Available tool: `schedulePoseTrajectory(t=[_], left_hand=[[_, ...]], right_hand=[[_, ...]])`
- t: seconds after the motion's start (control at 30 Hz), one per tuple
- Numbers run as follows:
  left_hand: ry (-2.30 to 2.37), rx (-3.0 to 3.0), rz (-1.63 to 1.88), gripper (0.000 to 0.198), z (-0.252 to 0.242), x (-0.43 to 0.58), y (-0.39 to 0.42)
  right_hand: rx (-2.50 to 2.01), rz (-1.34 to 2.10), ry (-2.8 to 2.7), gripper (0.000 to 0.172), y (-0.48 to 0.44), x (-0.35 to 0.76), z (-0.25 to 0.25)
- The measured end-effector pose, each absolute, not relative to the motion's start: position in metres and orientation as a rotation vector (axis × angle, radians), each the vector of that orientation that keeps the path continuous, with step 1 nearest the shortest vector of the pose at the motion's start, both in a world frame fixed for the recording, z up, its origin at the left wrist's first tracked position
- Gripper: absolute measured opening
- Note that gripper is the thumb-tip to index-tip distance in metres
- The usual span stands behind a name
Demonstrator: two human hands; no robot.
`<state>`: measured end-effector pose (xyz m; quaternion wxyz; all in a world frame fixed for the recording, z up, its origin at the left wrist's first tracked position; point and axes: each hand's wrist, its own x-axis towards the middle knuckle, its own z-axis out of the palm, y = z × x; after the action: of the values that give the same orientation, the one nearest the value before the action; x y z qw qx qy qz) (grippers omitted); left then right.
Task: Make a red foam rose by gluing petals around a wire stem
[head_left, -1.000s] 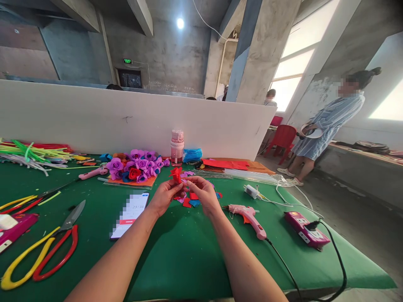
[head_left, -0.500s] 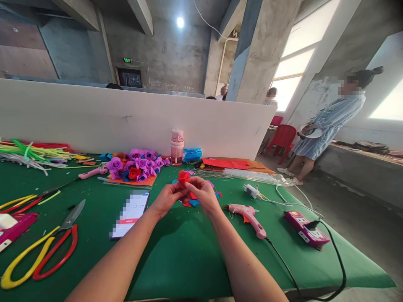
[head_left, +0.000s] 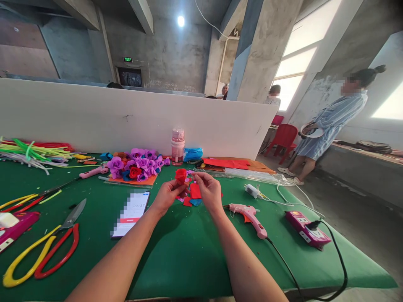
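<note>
My left hand (head_left: 166, 197) pinches the base of a small red paper flower (head_left: 181, 175), which stands upright above its fingertips. Just to the right, my right hand (head_left: 209, 191) is closed in a pinch; whatever lies between its thumb and forefinger is too small to make out. A red paper piece (head_left: 195, 191) shows between the hands, beside the right thumb, and I cannot tell if it touches it. Under the hands lie cut paper petals (head_left: 187, 202) in red, blue and pink. A pink glue gun (head_left: 248, 214) rests right of my right hand.
Purple paper roses (head_left: 141, 161) lie at the back left, near a pink bottle (head_left: 178, 147). Scissors (head_left: 64, 235) and a phone (head_left: 130, 216) are on the left. A corded purple power strip (head_left: 307, 228) sits at right. A white panel (head_left: 141, 113) borders the table; a person stands beyond.
My hands have moved apart. The right one has come off the red flower and shifted right, while the left keeps hold of it. The red paper piece now shows between them.
</note>
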<state>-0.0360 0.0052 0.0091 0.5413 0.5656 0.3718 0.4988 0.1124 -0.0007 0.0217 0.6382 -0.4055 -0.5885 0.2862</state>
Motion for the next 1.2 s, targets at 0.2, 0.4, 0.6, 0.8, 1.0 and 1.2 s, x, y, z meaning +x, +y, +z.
schedulePoseTrajectory(t=[0.2,0.4,0.6,0.8,1.0,1.2], left_hand=[[0.869,1.415,1.148,0.036,0.010,-0.036,0.003],[0.894,1.450,1.130,0.034,0.011,-0.036,0.002],[0.883,1.458,1.124,0.035,0.010,-0.036,0.001],[0.881,1.465,1.129,0.035,0.011,-0.036,0.001],[0.883,1.472,1.122,0.035,0.011,-0.035,0.001],[0.839,1.442,1.134,0.037,0.013,-0.035,-0.001]], right_hand=[[-0.950,0.491,-1.421,0.012,-0.009,0.110,0.027],[-0.962,0.352,-1.478,0.016,-0.012,0.110,0.031],[-0.917,0.321,-1.582,0.016,-0.010,0.113,0.031],[-0.949,0.264,-1.635,0.016,-0.010,0.112,0.029],[-0.948,0.217,-1.660,0.016,-0.009,0.111,0.026],[-0.974,0.187,-1.652,0.016,-0.009,0.112,0.025]])
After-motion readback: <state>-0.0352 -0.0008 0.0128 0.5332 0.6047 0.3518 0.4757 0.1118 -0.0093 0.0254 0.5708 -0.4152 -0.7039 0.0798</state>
